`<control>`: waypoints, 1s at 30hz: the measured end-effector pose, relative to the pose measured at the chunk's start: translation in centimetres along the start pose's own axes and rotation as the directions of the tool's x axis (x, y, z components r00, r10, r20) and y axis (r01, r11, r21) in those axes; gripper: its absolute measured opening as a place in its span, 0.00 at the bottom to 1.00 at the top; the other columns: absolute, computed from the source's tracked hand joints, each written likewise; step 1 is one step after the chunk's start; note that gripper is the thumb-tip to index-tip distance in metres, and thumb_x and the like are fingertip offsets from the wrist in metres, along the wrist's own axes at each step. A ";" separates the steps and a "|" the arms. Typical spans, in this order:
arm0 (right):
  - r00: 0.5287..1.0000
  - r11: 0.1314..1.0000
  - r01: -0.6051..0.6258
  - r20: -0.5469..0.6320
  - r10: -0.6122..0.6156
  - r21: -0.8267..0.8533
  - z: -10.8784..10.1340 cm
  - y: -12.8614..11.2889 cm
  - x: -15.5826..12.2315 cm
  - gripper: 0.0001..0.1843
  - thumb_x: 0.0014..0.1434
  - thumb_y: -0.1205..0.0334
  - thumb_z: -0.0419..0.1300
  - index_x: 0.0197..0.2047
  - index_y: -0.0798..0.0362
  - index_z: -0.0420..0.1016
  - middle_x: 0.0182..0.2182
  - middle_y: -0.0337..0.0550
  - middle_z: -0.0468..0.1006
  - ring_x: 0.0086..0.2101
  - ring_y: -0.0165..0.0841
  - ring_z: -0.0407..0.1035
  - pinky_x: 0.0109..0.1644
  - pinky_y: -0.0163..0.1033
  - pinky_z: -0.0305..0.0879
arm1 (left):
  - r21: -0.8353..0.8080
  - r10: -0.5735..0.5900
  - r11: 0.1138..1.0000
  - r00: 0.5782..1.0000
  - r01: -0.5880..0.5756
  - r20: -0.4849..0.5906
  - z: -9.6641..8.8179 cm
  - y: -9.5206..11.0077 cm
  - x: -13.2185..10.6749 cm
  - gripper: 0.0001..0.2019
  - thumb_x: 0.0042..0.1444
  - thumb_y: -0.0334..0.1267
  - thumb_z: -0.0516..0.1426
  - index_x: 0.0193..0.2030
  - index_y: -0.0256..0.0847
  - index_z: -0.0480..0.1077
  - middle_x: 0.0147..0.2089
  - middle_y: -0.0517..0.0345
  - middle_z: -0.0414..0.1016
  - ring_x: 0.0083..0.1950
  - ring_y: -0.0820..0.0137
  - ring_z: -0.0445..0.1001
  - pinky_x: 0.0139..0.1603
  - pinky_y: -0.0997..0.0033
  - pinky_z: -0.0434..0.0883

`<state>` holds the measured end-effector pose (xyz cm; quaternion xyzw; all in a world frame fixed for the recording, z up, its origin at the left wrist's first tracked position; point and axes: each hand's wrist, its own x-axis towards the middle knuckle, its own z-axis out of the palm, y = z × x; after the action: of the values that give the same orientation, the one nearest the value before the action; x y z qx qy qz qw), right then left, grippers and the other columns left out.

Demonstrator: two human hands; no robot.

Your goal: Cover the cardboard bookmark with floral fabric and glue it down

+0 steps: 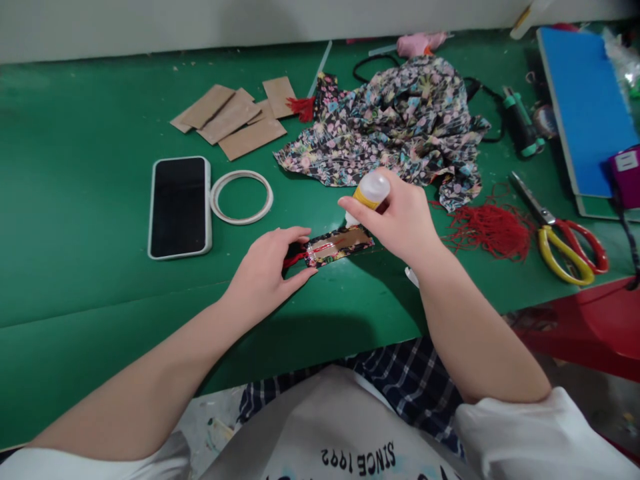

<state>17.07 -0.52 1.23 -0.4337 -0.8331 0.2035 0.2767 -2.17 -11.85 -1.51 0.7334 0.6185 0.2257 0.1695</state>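
My right hand point(405, 213) is wrapped round a glue bottle point(373, 190) with a white body and yellow label, tipped nozzle down. Its tip is at the upper edge of a cardboard strip point(340, 247) bordered with dark floral fabric, lying flat on the table. Thumb and fingers of my left hand point(270, 267) grip the strip's left end from both edges. A red cord runs along the strip's face, and a red tassel point(295, 259) shows at that end, partly under my left hand. A shiny wet-looking patch lies round the cord.
Floral cloth point(390, 127), cardboard pieces point(240, 120) and a pink glue gun point(420, 44) lie further back. A phone point(180, 208) and tape roll point(242, 197) are left; red threads point(495, 230), scissors point(555, 227), a green-black tool point(523, 123) and a blue board point(585, 107) are right.
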 end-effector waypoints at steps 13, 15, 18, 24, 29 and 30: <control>0.998 0.998 -0.051 -0.030 0.049 -0.037 -0.9 1.7 0.2 0.25 0.54 0.38 0.54 0.38 0.53 0.69 0.24 0.38 0.70 0.26 0.30 0.64 0.30 0.36 0.57 | 0.016 0.007 1.000 1.000 -0.007 0.009 0.0 -0.1 0.0 0.25 0.52 0.41 0.61 0.55 0.43 0.57 0.49 0.55 0.73 0.51 0.64 0.70 0.53 0.62 0.68; 0.998 0.998 -0.047 -0.038 0.045 -0.051 -0.9 1.8 0.2 0.24 0.54 0.38 0.54 0.38 0.52 0.69 0.24 0.38 0.70 0.26 0.30 0.64 0.30 0.36 0.57 | 0.012 0.002 1.000 1.000 -0.002 0.010 0.0 0.0 0.0 0.25 0.52 0.41 0.61 0.55 0.43 0.58 0.49 0.55 0.73 0.51 0.64 0.70 0.53 0.62 0.68; 0.999 0.997 -0.037 -0.034 0.035 -0.065 -1.0 1.7 0.2 0.23 0.54 0.39 0.54 0.38 0.52 0.68 0.23 0.37 0.69 0.26 0.29 0.64 0.29 0.36 0.56 | 0.006 -0.008 1.000 1.000 0.008 0.013 0.0 0.0 0.1 0.25 0.52 0.41 0.61 0.55 0.43 0.58 0.49 0.56 0.73 0.52 0.64 0.70 0.53 0.61 0.68; 1.000 0.998 -0.018 -0.016 0.017 -0.053 -0.9 1.1 0.1 0.22 0.54 0.40 0.55 0.35 0.52 0.68 0.22 0.37 0.68 0.24 0.29 0.62 0.28 0.35 0.55 | -0.006 -0.030 1.000 0.999 0.030 0.018 -0.1 0.1 0.0 0.25 0.52 0.41 0.60 0.55 0.44 0.58 0.49 0.55 0.73 0.51 0.63 0.70 0.53 0.60 0.68; 1.000 1.000 0.002 0.001 -0.002 -0.014 -0.4 0.5 0.0 0.22 0.54 0.40 0.55 0.35 0.51 0.68 0.20 0.35 0.67 0.22 0.27 0.60 0.26 0.35 0.53 | -0.020 -0.029 0.999 0.999 0.030 0.016 -0.1 0.1 0.0 0.25 0.52 0.41 0.60 0.55 0.44 0.58 0.49 0.55 0.73 0.51 0.63 0.71 0.52 0.60 0.68; 1.000 1.000 0.003 0.010 -0.003 -0.006 -0.3 0.3 0.0 0.22 0.54 0.40 0.55 0.35 0.51 0.68 0.20 0.35 0.67 0.22 0.27 0.60 0.26 0.34 0.53 | -0.020 -0.027 0.999 0.999 0.028 0.017 0.0 0.1 0.0 0.25 0.52 0.41 0.60 0.55 0.44 0.58 0.49 0.55 0.73 0.51 0.63 0.71 0.52 0.60 0.68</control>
<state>17.44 -0.33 1.23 -0.4323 -0.8357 0.2025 0.2715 -2.10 -11.84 -1.42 0.7249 0.6248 0.2236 0.1850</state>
